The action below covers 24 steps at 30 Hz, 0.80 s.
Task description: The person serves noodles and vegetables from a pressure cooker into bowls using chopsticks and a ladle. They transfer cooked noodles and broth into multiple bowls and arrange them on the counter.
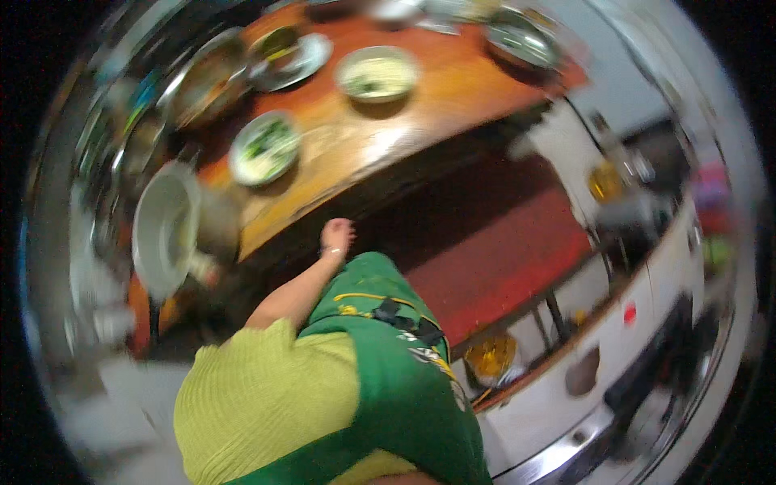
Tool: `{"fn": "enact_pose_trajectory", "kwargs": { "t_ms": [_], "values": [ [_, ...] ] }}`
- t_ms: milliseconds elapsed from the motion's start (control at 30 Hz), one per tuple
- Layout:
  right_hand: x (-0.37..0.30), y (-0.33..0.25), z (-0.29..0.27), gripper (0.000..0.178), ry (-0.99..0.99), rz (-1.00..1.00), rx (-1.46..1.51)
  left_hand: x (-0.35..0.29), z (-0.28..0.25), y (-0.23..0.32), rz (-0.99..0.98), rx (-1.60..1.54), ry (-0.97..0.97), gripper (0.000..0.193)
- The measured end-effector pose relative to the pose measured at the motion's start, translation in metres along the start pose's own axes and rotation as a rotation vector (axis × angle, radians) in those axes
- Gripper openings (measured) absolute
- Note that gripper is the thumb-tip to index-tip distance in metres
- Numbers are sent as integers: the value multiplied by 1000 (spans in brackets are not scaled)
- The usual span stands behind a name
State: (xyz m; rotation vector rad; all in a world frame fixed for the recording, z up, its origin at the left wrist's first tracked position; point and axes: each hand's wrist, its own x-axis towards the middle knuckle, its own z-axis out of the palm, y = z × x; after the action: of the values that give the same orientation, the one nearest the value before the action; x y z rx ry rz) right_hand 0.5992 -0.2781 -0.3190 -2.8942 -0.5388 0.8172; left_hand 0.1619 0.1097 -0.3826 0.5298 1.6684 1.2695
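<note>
My left hand (338, 234) hangs in front of the wooden table (356, 158), near its front edge, at the end of a bare forearm with a yellow-green sleeve. Its fingers look curled in, and nothing shows in them. A thin band circles the wrist. The picture is blurred by motion. My right hand is out of view. On the table beyond, a white bowl (265, 148) holds green leaves and something pale. Another bowl (378, 74) contains pale shreds and some greens. To the left, a light-coloured pot (166, 230) stands tilted in view beside the table corner.
A red bench (493, 242) runs along the table's right front. Metal pans (206, 77) crowd the far left, and a metal bowl (524, 39) sits far right. Something yellow in a container (491, 360) lies below the bench. A white cabinet (558, 404) borders the right.
</note>
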Motion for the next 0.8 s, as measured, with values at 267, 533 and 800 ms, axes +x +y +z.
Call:
{"fn": "enact_pose_trajectory", "kwargs": {
  "t_ms": [267,533,800],
  "values": [
    [99,-170,-18,38,-151,-515,64,-88,-122,5,-248,36,150,10],
    [0,-150,23,37,-92,-547,230,-99,-273,-86,-473,155,209,12],
    [-283,-213,50,21,44,-600,587,-58,-282,-24,-248,64,-416,15]
  ]
}}
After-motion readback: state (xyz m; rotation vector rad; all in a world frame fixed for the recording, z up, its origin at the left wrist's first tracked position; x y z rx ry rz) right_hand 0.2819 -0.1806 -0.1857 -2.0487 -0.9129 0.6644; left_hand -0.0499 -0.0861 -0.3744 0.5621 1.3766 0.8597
